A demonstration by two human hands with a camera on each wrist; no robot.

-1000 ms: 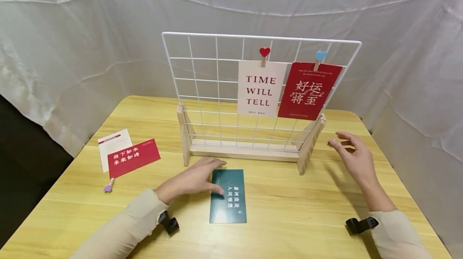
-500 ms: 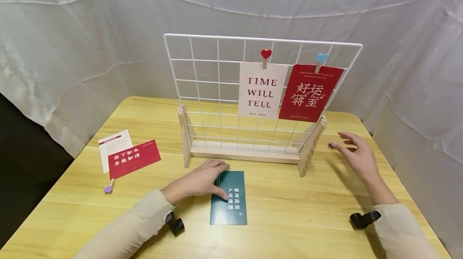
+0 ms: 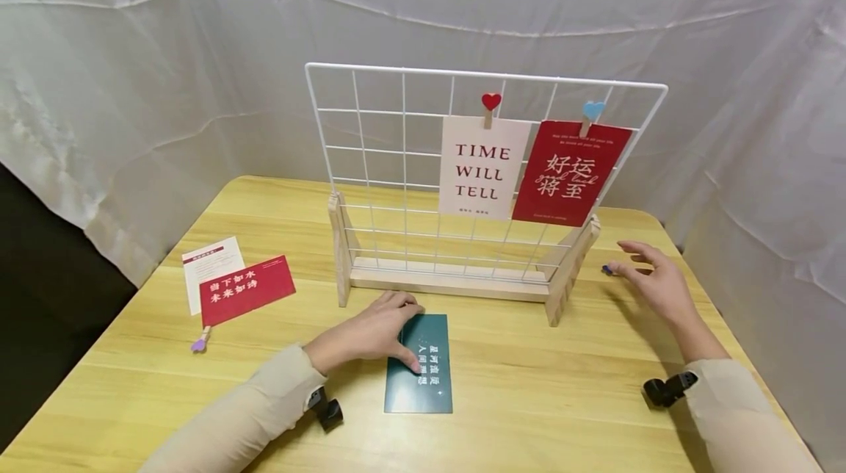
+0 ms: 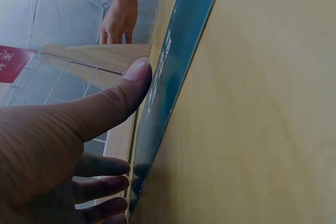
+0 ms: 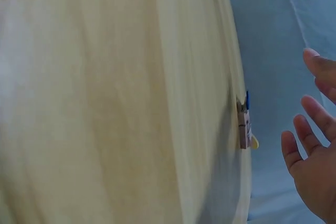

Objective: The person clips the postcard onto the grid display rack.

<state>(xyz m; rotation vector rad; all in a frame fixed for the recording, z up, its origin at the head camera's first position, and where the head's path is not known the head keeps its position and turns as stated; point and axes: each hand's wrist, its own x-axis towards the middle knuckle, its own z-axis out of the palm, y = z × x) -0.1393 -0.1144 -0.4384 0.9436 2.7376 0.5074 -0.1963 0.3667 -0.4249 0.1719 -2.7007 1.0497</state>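
A teal card (image 3: pixel 423 394) with white lettering lies flat on the table in front of the wire grid rack. My left hand (image 3: pixel 363 330) is at its left side, thumb stretched over the card and fingertips close to its edge, as the left wrist view shows on the card (image 4: pixel 181 51). Right of the rack, my right hand (image 3: pixel 654 289) hovers with loosely bent fingers and holds nothing. Small wooden clothespins (image 5: pixel 244 124) with a blue and a yellow decoration lie near it, apart from the fingers in the right wrist view; the head view shows mostly the blue heart (image 3: pixel 606 269).
The white grid rack (image 3: pixel 404 135) stands on wooden feet. Clothespins hold a white card (image 3: pixel 482 179) and a red card (image 3: pixel 562 197) on it. At left lie another red card (image 3: pixel 247 291), a white card (image 3: pixel 198 267) beneath it and a purple-heart clothespin (image 3: pixel 201 341).
My left hand has shifted slightly right and toward me, its thumb coming further over the teal card. The right hand stays nearly in place while the blue heart beside it shows more clearly.
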